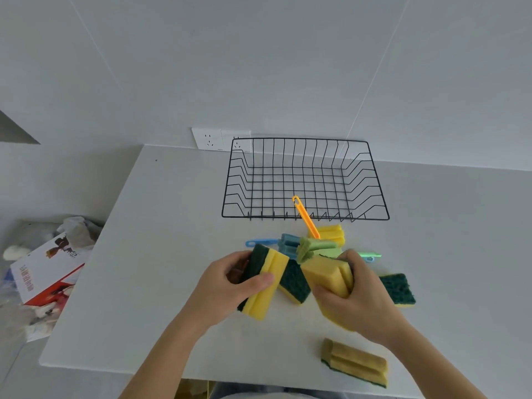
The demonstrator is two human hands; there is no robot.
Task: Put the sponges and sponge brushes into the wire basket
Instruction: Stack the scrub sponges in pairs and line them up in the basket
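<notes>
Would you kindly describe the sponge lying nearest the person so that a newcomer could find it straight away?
Start at the black wire basket at the back of the white table and come forward past both hands to the table's near edge. There a yellow sponge lies alone, grooved yellow side up, the only one apart from the pile and untouched by either hand.

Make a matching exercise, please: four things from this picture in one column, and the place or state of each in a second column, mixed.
1. wire basket
2. left hand
3. orange-handled brush
4. sponge nearest the table's front edge

a. lies alone on the table
b. grips a sponge
c. handle crosses the basket's front rim
d. holds nothing inside

Pairs: 1-d, 2-b, 3-c, 4-a
</notes>
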